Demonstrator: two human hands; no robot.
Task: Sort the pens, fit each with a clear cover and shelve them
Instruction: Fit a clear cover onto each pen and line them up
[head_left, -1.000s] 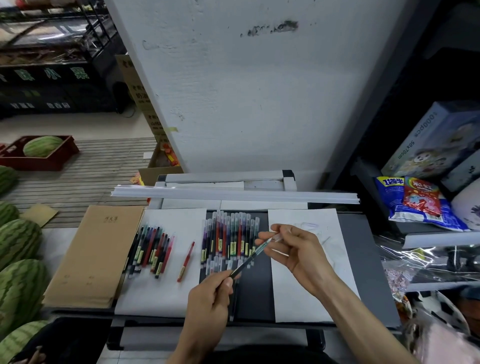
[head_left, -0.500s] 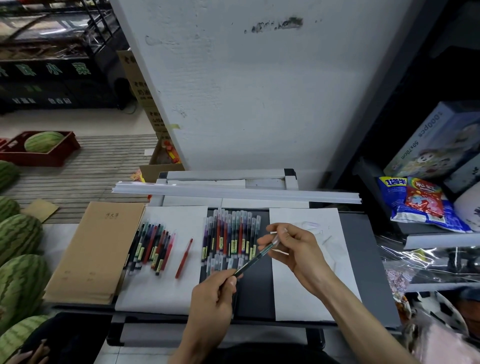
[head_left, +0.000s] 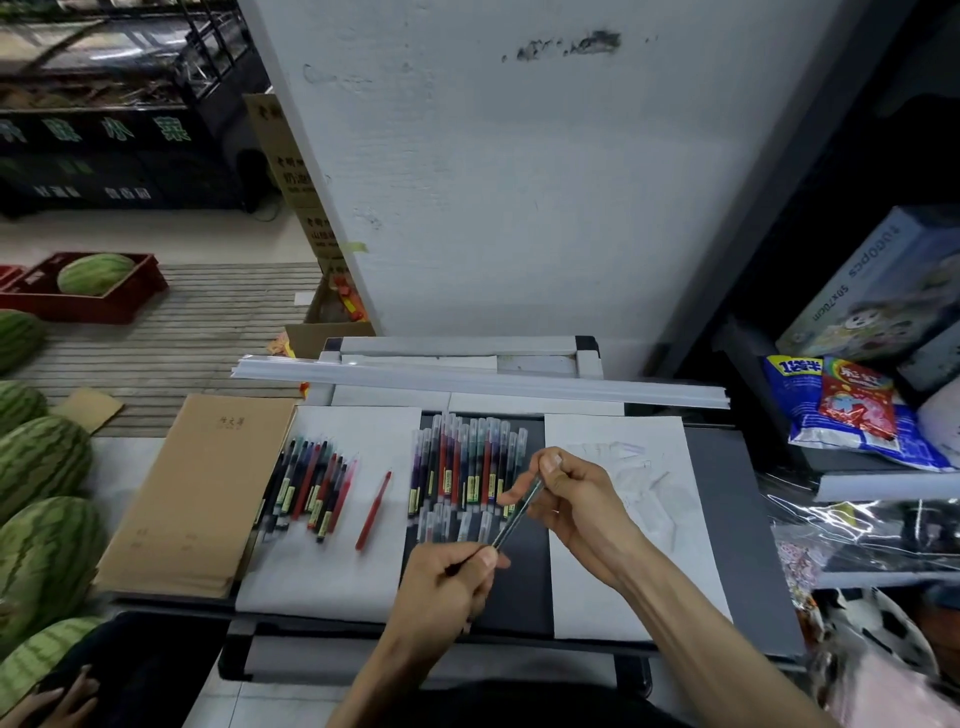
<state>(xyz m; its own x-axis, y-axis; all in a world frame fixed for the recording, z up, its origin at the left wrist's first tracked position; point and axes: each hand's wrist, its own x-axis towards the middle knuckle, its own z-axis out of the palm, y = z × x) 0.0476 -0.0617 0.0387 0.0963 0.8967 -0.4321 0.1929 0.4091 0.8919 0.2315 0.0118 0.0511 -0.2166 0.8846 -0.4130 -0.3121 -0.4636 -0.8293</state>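
My left hand pinches the lower end of a dark pen held slanted above the dark tray. My right hand grips the pen's upper end, where a clear cover sits around the tip. Behind the hands, a row of several covered pens lies on the tray. On the left white sheet rests a bunch of several uncovered pens, with a single red pen apart to its right. Faint clear covers lie on the right white sheet.
A stack of brown notebooks lies left of the sheets. White strips run across the back of the table. Watermelons line the left edge. Shelves at the right hold snack bags and a box. Another person's hand shows bottom left.
My right hand has slid the clear cover further down over the pen's upper end. Both hands keep hold of the same pen; the view has shifted slightly.
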